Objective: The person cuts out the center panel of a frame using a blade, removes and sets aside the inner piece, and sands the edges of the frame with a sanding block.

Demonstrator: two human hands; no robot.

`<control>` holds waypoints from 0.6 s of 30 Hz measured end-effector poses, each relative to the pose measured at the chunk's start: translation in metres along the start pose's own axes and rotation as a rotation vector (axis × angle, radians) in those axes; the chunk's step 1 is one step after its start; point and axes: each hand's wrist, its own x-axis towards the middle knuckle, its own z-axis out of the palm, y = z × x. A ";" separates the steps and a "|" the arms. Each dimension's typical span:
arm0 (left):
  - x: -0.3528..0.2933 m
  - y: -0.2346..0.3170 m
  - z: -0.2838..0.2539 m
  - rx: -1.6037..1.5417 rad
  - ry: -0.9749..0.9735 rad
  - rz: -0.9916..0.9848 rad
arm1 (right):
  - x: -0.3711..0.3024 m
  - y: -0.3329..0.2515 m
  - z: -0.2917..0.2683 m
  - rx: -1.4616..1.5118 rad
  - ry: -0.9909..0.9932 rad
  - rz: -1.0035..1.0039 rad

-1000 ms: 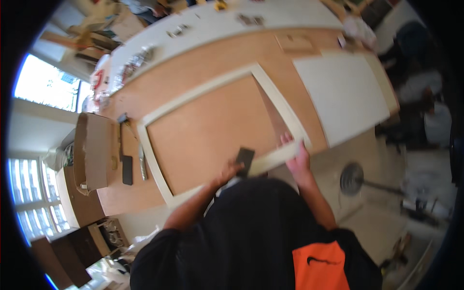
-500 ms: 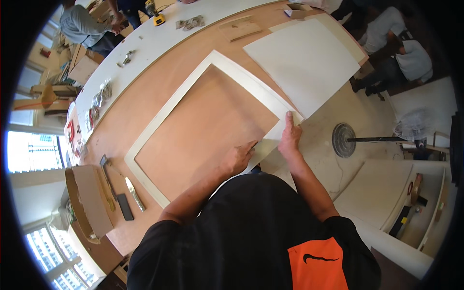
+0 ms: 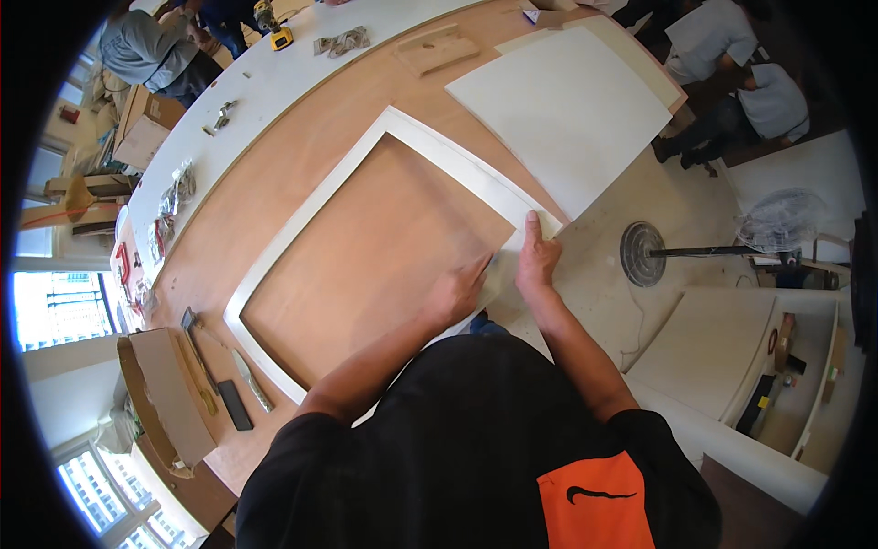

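A large rectangular white frame (image 3: 325,206) with an open middle lies over the brown board-topped table, its near right corner reaching past the table's edge. My right hand (image 3: 538,256) grips that corner, thumb laid along the top face and the fingers hidden beneath. My left hand (image 3: 460,291) is closed at the frame's near side, by the inner edge, close to the right hand. Its fingertips are blurred, and what they hold, if anything, cannot be made out.
White sheets (image 3: 562,114) lie beyond the frame's right corner. At left are a hammer (image 3: 197,348), a knife-like tool (image 3: 251,380), a black block (image 3: 235,405) and a cardboard box (image 3: 169,393). A wooden block (image 3: 437,50) and yellow drill (image 3: 277,32) sit farther back. A floor fan (image 3: 777,220) stands right.
My left hand has slid a little right and away from me along the frame's near side, its fingers now blurred. The right hand keeps its grip on the corner. The whole view has shifted slightly.
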 end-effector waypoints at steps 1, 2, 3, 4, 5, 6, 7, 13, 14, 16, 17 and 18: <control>0.009 0.007 -0.001 -0.002 0.001 -0.007 | -0.005 0.001 -0.001 -0.061 -0.035 -0.028; 0.025 0.014 -0.002 -0.023 0.018 -0.008 | -0.007 0.000 0.000 -0.064 -0.043 -0.028; 0.031 0.017 -0.003 -0.044 0.036 -0.009 | -0.008 -0.003 -0.001 -0.064 -0.077 0.004; 0.027 0.012 -0.001 -0.045 0.043 -0.004 | -0.003 -0.007 -0.001 -0.061 -0.106 0.029; 0.013 0.001 0.002 -0.019 0.104 0.064 | 0.001 -0.009 0.001 -0.059 -0.107 0.023; 0.000 -0.009 0.007 0.002 0.153 0.134 | 0.005 -0.008 -0.001 -0.147 -0.094 0.095; -0.014 -0.015 0.005 -0.001 0.148 0.135 | 0.005 -0.007 -0.001 -0.235 -0.086 0.170; 0.022 0.007 -0.005 -0.065 0.092 0.088 | -0.011 0.004 0.003 -0.172 -0.112 0.089; 0.017 0.005 -0.005 -0.065 0.100 0.087 | -0.013 0.004 0.005 -0.174 -0.120 0.085; -0.001 -0.004 0.001 -0.031 0.188 0.161 | -0.013 0.004 0.006 -0.034 -0.098 -0.013; -0.013 -0.011 0.000 -0.032 0.187 0.163 | -0.012 0.006 0.007 -0.034 -0.095 -0.014; -0.027 -0.018 -0.002 -0.059 0.189 0.191 | -0.009 0.007 0.008 -0.063 -0.072 0.036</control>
